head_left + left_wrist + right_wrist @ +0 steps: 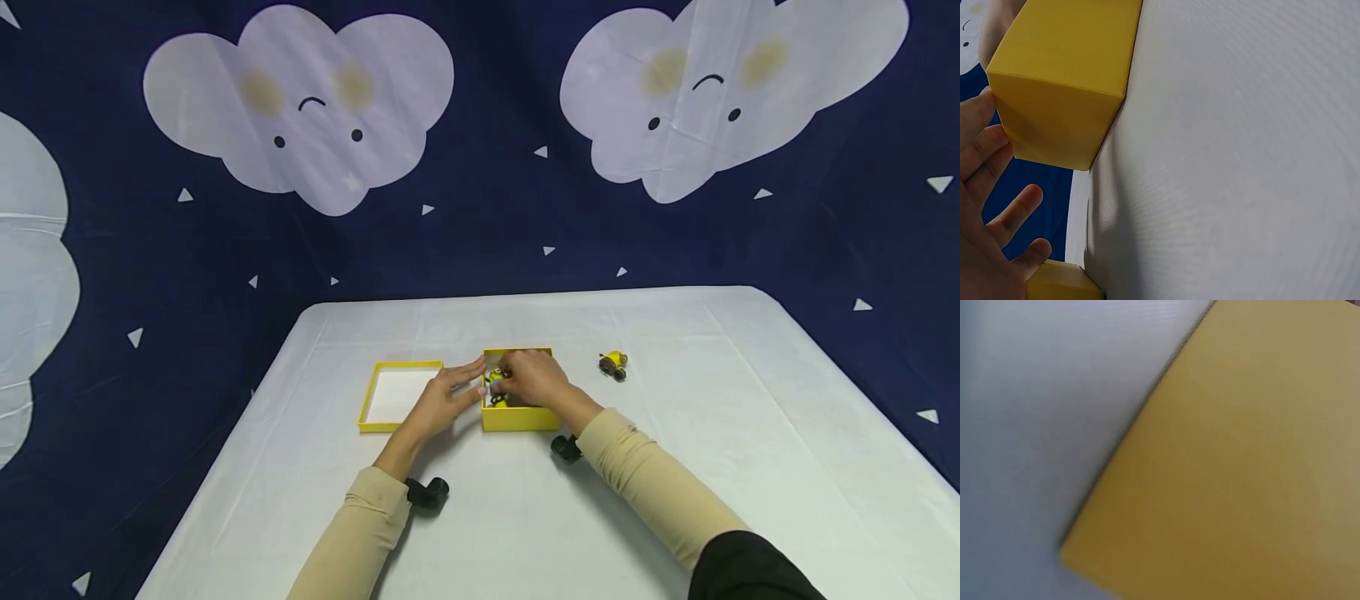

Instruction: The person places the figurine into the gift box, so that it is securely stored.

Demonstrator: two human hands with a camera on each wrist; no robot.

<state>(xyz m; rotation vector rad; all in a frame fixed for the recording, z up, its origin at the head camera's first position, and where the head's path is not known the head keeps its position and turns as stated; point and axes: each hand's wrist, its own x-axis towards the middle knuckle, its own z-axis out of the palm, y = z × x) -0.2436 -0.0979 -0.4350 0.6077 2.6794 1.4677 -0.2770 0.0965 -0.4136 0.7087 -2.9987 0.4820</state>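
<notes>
Toward the far edge of the surface [720,400], your left hand [444,402], fingers straight and apart, touches the left wall of the yellow box [520,420], likely steadying it while your right hand [536,377] reaches inside beside small figures [496,376], though whether it clamps one I cannot tell.

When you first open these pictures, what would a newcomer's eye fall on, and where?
Probably the big white clouds with printed faces, on the dark blue backdrop behind the white table. Then the open yellow box on the table, with the right hand inside it and the left hand at its left side. A small yellow toy sits apart, right of the box.
</notes>
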